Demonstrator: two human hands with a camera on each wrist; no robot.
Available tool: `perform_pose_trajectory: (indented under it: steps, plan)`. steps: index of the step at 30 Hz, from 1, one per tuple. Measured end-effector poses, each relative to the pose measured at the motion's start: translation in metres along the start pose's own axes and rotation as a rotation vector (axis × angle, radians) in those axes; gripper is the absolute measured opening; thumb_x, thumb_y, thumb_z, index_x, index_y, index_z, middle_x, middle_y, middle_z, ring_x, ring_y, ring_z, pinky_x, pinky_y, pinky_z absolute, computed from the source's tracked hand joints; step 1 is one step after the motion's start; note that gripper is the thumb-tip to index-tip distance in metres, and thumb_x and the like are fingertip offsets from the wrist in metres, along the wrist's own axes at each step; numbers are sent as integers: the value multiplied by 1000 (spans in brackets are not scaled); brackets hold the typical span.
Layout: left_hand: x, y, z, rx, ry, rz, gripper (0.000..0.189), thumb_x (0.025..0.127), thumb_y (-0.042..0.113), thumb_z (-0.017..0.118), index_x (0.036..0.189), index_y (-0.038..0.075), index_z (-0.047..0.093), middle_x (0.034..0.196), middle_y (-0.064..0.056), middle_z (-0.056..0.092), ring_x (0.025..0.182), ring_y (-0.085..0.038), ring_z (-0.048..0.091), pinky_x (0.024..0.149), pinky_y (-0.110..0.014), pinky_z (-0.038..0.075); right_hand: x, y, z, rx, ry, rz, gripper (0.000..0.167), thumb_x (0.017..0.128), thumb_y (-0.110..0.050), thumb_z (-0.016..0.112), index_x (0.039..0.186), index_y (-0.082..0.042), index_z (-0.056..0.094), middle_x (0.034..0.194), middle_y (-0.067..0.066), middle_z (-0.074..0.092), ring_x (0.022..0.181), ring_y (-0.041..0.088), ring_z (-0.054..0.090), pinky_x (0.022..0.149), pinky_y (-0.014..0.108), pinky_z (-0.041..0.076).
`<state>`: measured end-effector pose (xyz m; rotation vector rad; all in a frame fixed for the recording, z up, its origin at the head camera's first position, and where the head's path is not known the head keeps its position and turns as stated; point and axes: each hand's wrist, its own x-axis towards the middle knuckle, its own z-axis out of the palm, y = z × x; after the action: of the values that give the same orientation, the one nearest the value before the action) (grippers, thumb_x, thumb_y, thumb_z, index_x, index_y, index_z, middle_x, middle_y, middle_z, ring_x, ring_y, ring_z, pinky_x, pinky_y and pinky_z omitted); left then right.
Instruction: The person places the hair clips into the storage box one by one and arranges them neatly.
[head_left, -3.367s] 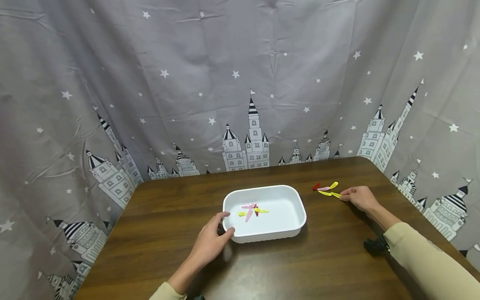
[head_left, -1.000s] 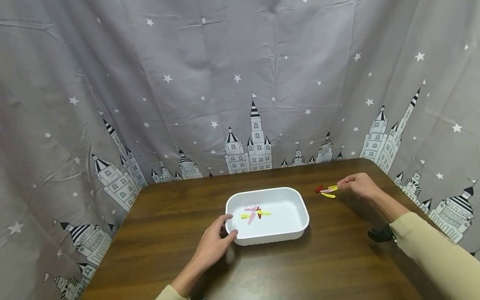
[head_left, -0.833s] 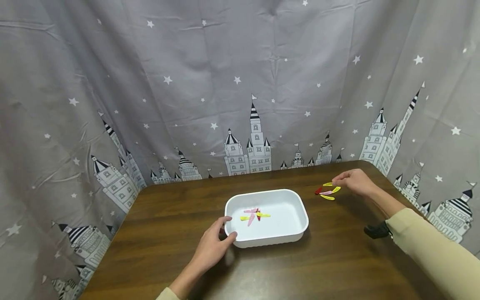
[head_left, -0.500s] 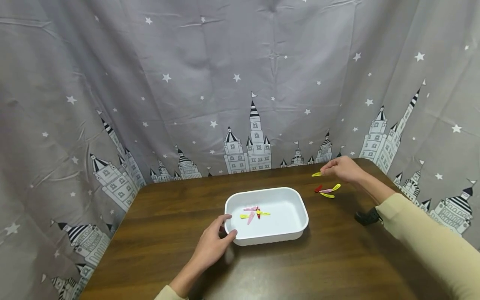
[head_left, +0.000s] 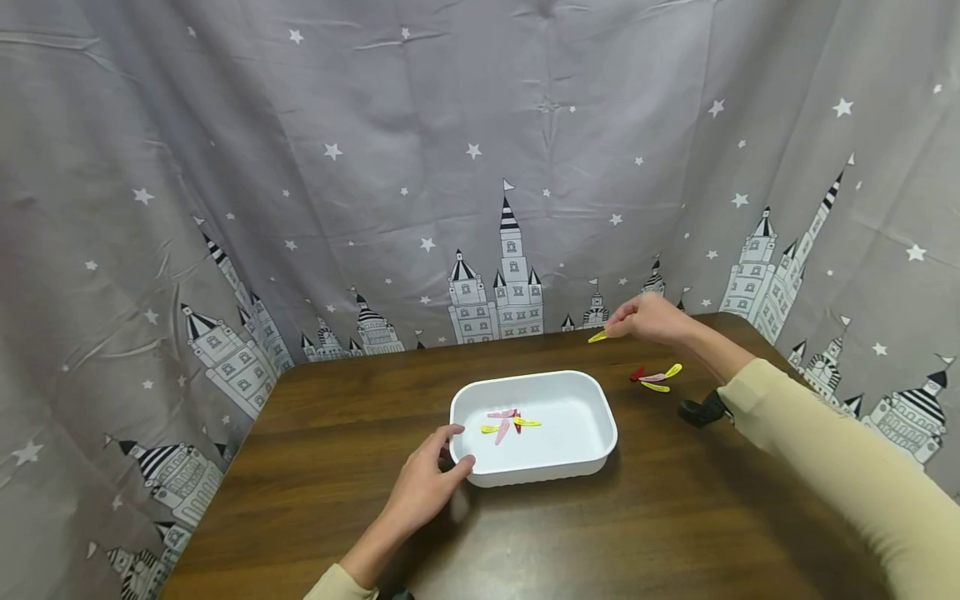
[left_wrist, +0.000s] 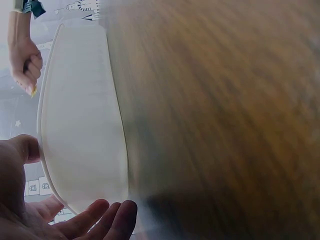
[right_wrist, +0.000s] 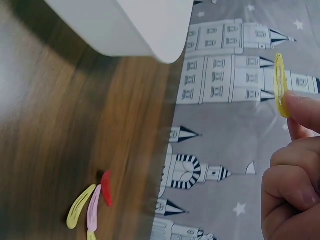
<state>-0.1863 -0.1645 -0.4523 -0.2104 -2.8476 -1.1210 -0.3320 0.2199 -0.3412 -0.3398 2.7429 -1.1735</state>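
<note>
My right hand (head_left: pixel 647 319) pinches a yellow snap hair clip (right_wrist: pixel 280 85) by one end between thumb and index finger. It is raised above the table's back edge, behind and right of the white tray (head_left: pixel 536 474). At the tray's left end, my left hand (head_left: pixel 424 485) holds the corner, thumb and fingers spread around the rim; the left wrist view has them against the wall. Inside the tray lie several clips: pink (head_left: pixel 502 431), yellow (head_left: pixel 527 422) and a partly covered red one (head_left: pixel 517 427).
To the tray's right, a small group of clips lies on the brown wooden table (head_left: pixel 337 442): a red clip (head_left: pixel 637 373), a pink clip (head_left: pixel 653 377) and yellow ones (head_left: pixel 656 387). A grey curtain (head_left: pixel 375 167) printed with castles and stars hangs behind the table.
My right hand has picked a yellow clip out of the group and carried it up and leftward toward the tray. The left hand stays at the tray's left end.
</note>
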Motion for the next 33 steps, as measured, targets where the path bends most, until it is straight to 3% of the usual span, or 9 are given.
perform_pose_trajectory:
  steps: [3,6,8,11,16,23,27,33]
  plan:
    - [0,0,0,0,0,2,46,90,32,72,131,15,60,110,-7,66,95,-17,63,82,-40,47,4,-7,4,-5,-19,-17,20,93,-22,70,103,-6,76,113,12,71,110,29,59,100,54,44]
    - [0,0,0,2,1,-3,46,91,32,72,132,16,60,109,-6,67,94,-16,62,82,-39,47,8,-14,9,9,-54,-22,18,92,-21,71,101,-6,76,101,11,70,78,19,56,76,38,48]
    - [0,0,0,3,3,-7,46,91,32,71,132,16,60,109,-5,67,94,-16,62,81,-39,46,11,-18,12,27,-84,-19,17,91,-20,71,101,-6,76,96,9,68,59,14,44,58,31,39]
    - [1,0,0,6,7,-3,46,91,32,71,132,16,60,109,-5,67,94,-16,61,81,-39,47,16,-25,16,59,-128,-11,16,92,-19,71,101,-6,75,93,10,65,44,11,29,45,27,26]
    - [1,-1,1,4,6,-6,45,91,31,71,132,16,60,111,-6,67,94,-17,61,82,-39,47,24,-36,24,72,-179,-25,13,92,-17,71,99,-6,76,87,7,65,42,10,27,44,27,25]
    - [1,0,0,3,5,-2,45,91,32,71,132,16,60,110,-5,66,93,-16,61,81,-39,47,35,-48,41,67,-241,-44,10,90,-14,73,94,-6,77,63,-1,54,41,9,26,44,27,23]
    - [2,1,0,-1,2,-11,45,91,31,71,132,17,60,110,-4,66,94,-16,61,82,-39,47,40,-53,53,55,-275,-46,8,89,-13,74,93,-6,77,60,-2,49,41,9,26,45,28,23]
    - [1,0,-1,2,4,-13,46,90,32,71,132,16,60,109,-4,66,94,-16,61,81,-38,47,48,-57,73,27,-324,-51,5,88,-12,75,90,-7,76,67,-1,54,42,8,27,45,27,24]
